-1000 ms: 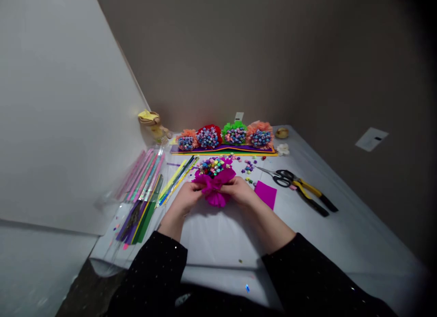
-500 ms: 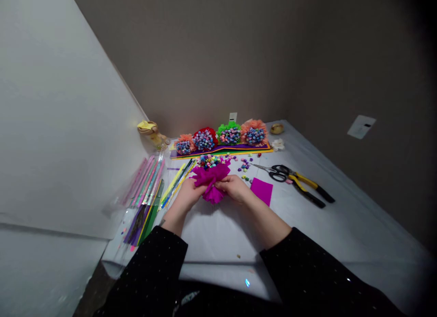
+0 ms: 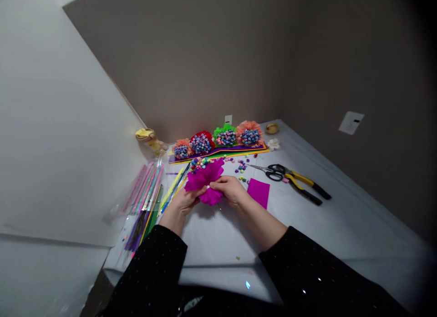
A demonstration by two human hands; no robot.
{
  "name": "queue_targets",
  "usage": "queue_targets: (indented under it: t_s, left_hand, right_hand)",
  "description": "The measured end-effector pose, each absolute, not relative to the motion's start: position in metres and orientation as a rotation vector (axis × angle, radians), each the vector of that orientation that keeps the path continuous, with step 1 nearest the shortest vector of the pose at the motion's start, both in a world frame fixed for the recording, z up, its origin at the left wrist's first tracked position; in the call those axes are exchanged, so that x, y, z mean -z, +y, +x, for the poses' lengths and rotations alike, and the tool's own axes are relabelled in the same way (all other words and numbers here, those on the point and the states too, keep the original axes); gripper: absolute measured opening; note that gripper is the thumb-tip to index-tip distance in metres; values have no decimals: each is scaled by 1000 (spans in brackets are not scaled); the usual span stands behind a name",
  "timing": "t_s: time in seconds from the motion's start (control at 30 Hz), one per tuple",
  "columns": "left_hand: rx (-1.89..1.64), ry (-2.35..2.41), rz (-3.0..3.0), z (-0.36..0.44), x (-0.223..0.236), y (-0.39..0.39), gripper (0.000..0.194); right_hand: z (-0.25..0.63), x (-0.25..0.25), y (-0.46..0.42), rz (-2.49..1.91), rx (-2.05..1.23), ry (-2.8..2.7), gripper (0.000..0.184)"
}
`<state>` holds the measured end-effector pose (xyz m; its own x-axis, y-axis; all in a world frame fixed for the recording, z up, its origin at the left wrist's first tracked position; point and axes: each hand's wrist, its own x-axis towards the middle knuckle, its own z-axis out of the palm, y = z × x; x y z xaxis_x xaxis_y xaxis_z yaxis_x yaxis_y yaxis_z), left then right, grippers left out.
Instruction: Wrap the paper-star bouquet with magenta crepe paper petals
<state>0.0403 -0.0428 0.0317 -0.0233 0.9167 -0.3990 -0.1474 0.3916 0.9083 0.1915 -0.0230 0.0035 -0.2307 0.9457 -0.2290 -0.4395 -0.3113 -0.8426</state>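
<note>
A magenta paper flower (image 3: 209, 173) is spread between my two hands, above the white tablecloth. My left hand (image 3: 186, 199) grips its left and lower side, thumb on the petals and fingers underneath. From the right, my right hand (image 3: 229, 188) pinches the flower near its middle, where a small whitish spot shows between the fingertips. Behind the flower lies a pile of small colourful paper stars (image 3: 201, 162), partly hidden by the petals. To the right of my right hand rests a flat magenta paper piece (image 3: 258, 193).
Finished-looking star-filled flowers, among them a red one (image 3: 201, 143) and a green one (image 3: 225, 135), stand at the back on coloured sheets. Scissors (image 3: 273, 170) and yellow-black pliers (image 3: 303, 186) lie right. Paper strips in plastic (image 3: 146, 183) lie left, beside a white panel (image 3: 58, 126).
The magenta flower has opened out wider and turned, its petals now fanned flat. My left hand has shifted slightly left and lower. The view has tilted a little.
</note>
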Motion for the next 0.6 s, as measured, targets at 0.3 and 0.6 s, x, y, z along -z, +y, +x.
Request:
queue_targets:
  t_s: [0.3,0.6]
  left_hand:
    - [-1023,1247,712,38,-40,-39,50]
    - [-996,1084,790,32,-26,-46,48]
  right_hand:
    - [190,-3,-25,-944,-1577,-1053,13]
    - [194,-2,-25,-790,-1826,-920,38]
